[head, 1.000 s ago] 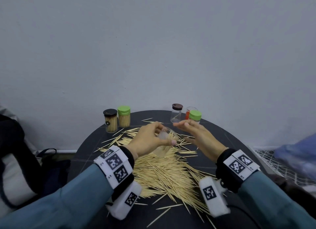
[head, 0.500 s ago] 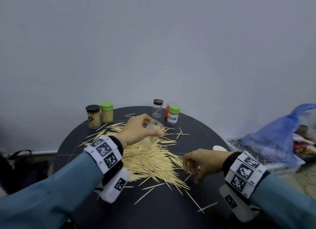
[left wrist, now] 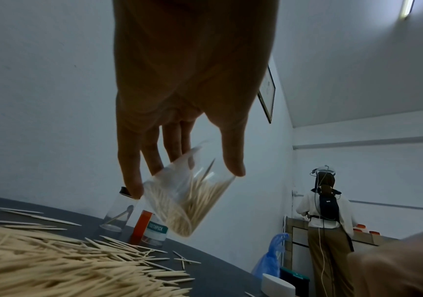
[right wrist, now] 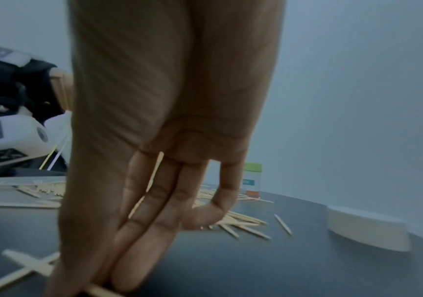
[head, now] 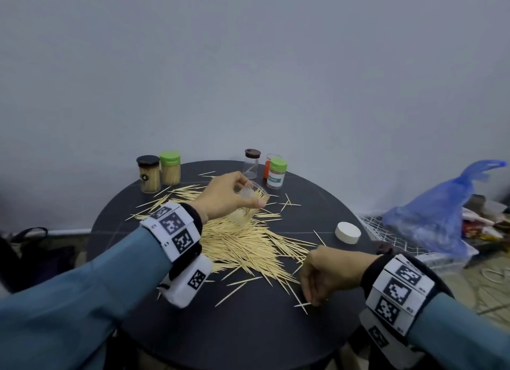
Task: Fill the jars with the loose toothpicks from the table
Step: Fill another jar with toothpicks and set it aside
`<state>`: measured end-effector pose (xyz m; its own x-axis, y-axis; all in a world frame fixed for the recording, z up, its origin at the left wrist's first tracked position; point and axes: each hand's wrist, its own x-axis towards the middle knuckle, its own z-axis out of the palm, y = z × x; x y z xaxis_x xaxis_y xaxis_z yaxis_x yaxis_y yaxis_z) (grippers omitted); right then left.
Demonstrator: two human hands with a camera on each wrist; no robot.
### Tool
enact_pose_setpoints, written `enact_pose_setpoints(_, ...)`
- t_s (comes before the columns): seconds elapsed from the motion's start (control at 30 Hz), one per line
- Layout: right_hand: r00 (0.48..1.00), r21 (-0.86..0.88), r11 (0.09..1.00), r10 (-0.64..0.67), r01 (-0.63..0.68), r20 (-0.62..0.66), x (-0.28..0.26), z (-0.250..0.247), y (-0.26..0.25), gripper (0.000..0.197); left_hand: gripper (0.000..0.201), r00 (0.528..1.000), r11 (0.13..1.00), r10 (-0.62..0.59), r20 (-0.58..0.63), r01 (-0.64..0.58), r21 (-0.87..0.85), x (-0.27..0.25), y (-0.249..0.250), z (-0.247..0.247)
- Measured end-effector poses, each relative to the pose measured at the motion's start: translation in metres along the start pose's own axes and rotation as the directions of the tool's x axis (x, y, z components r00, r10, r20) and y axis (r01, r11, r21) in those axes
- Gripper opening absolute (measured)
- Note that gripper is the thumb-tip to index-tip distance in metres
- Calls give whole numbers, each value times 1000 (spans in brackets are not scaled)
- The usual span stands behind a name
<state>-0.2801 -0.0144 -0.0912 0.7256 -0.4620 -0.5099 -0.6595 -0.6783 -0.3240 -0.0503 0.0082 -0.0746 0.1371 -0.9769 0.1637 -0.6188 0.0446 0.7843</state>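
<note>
The left hand (head: 223, 195) grips a clear open jar (head: 249, 205), tilted and part-filled with toothpicks, held above the far side of the toothpick pile (head: 242, 245). The right hand (head: 328, 276) is curled down at the pile's near right fringe, fingertips (right wrist: 126, 281) pinching a stray toothpick (head: 302, 304) off the bench (head: 248, 328).

Risk: the jar's tilt could spill its contents if the grip loosens; single picks may slip from a fingertip pinch. A white lid (head: 347, 233) lies just beyond the right hand. Capped jars (head: 160, 173) stand beyond the left hand, near the bench's far edge. Bare surface lies nearer than both hands.
</note>
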Motion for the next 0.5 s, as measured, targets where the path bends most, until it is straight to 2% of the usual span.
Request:
enact_pose_setpoints(0.2,994,-39,996,-87,85,-61,28,-7,-17,11,58,999,1000,-22,-28,22,5,1,-7,-8)
enact_pose_setpoints(0.5,964,-171,978,-155,119,-216,70,-22,-29,9,58,994,996,-67,-87,62,-56,7,-19,-25)
